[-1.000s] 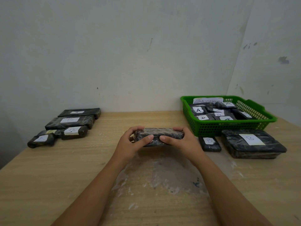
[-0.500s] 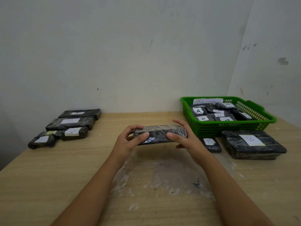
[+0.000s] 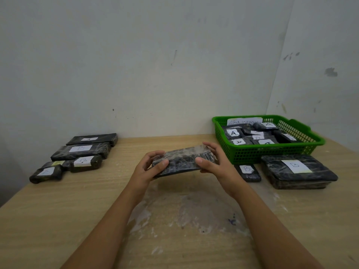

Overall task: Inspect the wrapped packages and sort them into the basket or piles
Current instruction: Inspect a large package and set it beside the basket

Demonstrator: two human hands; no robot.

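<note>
Both hands hold one package up for checking.
The left hand (image 3: pixel 149 167) and right hand (image 3: pixel 215 164) grip the ends of the black plastic-wrapped rectangular package (image 3: pixel 182 162) above the wooden surface (image 3: pixel 58 210), tilted, probably to find its label.

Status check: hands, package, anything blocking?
Left hand and right hand grip the wrapped package by its ends, lifted off the table. No label visible on it. Path to the green basket looks clear.
</note>
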